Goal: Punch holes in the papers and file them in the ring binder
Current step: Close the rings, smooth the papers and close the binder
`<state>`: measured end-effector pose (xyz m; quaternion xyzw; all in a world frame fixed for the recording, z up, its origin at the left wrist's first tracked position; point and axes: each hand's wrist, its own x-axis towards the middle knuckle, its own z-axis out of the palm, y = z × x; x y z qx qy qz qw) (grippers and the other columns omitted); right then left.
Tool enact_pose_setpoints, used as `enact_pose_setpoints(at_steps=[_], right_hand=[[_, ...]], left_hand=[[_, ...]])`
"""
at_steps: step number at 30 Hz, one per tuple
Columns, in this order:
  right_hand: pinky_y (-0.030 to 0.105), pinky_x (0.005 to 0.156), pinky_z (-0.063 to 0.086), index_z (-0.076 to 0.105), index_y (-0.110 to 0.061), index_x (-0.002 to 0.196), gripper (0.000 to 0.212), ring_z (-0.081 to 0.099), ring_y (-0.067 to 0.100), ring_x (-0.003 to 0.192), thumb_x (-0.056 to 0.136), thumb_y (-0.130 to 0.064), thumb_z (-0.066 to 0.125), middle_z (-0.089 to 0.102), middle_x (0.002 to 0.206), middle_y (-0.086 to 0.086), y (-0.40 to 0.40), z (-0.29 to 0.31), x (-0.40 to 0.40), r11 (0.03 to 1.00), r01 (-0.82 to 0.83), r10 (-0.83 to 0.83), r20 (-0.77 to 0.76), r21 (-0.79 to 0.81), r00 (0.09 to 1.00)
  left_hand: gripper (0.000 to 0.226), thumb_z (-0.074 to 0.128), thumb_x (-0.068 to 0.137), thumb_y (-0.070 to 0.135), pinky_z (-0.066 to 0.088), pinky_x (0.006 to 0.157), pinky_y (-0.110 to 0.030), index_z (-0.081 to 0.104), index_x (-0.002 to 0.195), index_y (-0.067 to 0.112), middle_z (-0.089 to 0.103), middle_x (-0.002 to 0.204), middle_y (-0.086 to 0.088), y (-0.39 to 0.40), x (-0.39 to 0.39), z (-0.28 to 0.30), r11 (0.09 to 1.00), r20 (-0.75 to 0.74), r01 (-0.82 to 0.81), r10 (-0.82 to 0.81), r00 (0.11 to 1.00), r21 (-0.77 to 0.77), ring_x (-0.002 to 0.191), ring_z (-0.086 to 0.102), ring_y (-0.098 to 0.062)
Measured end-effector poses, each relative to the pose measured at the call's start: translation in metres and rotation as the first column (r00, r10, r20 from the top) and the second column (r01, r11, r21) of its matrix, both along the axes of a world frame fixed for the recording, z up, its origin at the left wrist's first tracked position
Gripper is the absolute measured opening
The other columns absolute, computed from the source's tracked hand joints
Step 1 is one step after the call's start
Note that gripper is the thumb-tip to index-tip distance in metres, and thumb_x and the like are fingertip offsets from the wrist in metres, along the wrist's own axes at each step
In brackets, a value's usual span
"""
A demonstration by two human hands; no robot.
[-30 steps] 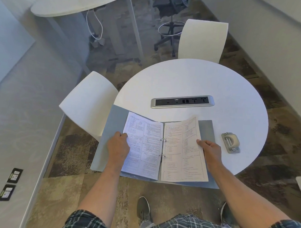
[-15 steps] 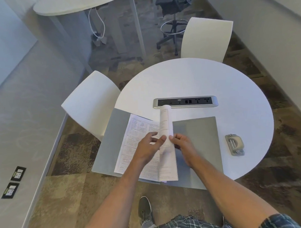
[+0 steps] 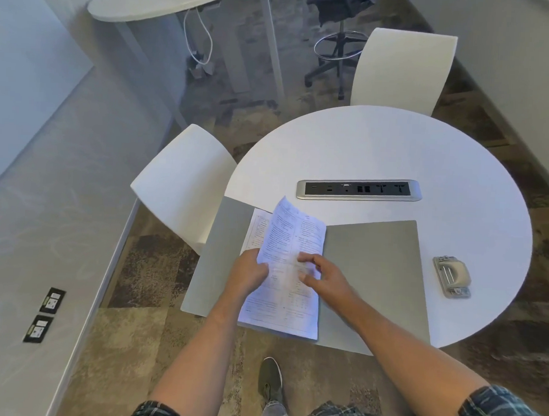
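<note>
Grey binder (image 3: 373, 273) is laid open at the near edge of the white table (image 3: 393, 149). Papers (image 3: 291, 255) are already in it. One sheet is pinched by the left hand (image 3: 249, 274); the right hand (image 3: 325, 279) is spread flat. The punch (image 3: 452, 276) sits unused, right. Closing seems left.

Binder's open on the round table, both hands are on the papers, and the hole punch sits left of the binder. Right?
Not quite: the head view shows the hole punch to the right of the binder, not the left. The rest holds: the binder lies open on the round table, and the left hand and right hand are both on the papers.
</note>
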<state>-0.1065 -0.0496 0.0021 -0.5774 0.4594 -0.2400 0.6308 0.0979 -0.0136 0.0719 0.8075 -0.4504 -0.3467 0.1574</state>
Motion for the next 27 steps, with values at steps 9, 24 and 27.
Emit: enact_pose_setpoints(at_steps=[9, 24, 27], right_hand=[[0.042, 0.123, 0.035, 0.045, -0.039, 0.155, 0.058, 0.031, 0.015, 0.154, 0.099, -0.047, 0.059, 0.009, 0.174, -0.017, -0.002, -0.037, -0.017, 0.884, -0.428, 0.232, -0.618, -0.189, 0.751], [0.042, 0.128, 0.014, 0.002, -0.047, 0.164, 0.094, 0.010, 0.020, 0.161, 0.089, -0.054, 0.057, -0.016, 0.175, -0.002, -0.005, -0.046, -0.018, 0.711, -0.695, 0.347, -0.810, -0.102, 0.474], [0.039, 0.129, 0.012, 0.000, -0.044, 0.165, 0.096, 0.010, 0.019, 0.161, 0.089, -0.054, 0.058, -0.015, 0.175, 0.000, -0.006, -0.047, -0.021, 0.703, -0.705, 0.366, -0.798, -0.100, 0.478]], left_hand=[[0.007, 0.055, 0.093, 0.012, 0.042, 0.059, -0.028, 0.057, 0.097, 0.017, 0.067, 0.095, -0.003, 0.002, 0.019, -0.020, 0.998, 0.292, -0.049, 0.032, 0.956, 0.050, 0.075, 0.058, -0.019], [0.084, 0.068, 0.089, 0.054, 0.045, 0.106, -0.044, 0.032, 0.150, 0.008, 0.045, 0.146, -0.015, 0.001, 0.013, -0.052, 0.961, 0.466, -0.076, -0.058, 0.883, 0.264, 0.133, 0.050, -0.032], [0.082, 0.070, 0.086, 0.056, 0.046, 0.105, -0.046, 0.038, 0.145, 0.009, 0.049, 0.142, -0.014, 0.000, 0.017, -0.055, 0.953, 0.399, -0.139, 0.021, 0.917, 0.270, 0.129, 0.053, -0.033]])
